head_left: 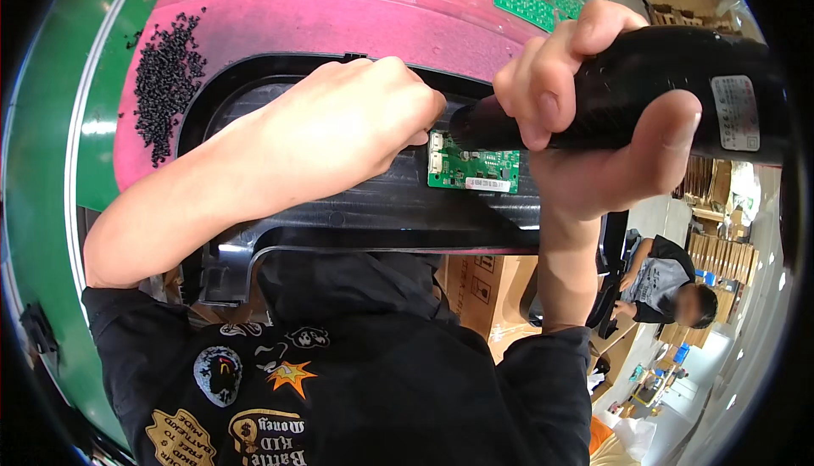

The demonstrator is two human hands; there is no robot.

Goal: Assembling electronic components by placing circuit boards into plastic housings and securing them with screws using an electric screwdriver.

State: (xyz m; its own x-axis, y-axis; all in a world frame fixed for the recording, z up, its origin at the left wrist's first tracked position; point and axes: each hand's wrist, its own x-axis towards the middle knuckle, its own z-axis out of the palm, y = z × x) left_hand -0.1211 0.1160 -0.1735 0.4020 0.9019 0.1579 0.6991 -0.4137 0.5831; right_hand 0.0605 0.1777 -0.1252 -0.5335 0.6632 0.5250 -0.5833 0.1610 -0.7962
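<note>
My right hand [606, 173] is wrapped round a thick black electric screwdriver [657, 76], which lies nearly level with its narrow end pointing left. That end is over a small green circuit board [475, 167] with white connectors. The board sits inside a long black plastic housing [339, 220]. Close beside the screwdriver's tip is my left hand [365, 118], its fingers curled together above the board's left edge. Whatever the left fingertips pinch, if anything, is hidden from view. The bit's contact with the board cannot be made out either.
A pile of small black screws [165, 84] lies on the pink mat [280, 29], left of the housing. Clear trays with several green boards [521, 4] stand at the far side. Cardboard boxes [471, 292] and another person [666, 284] are beyond the right side.
</note>
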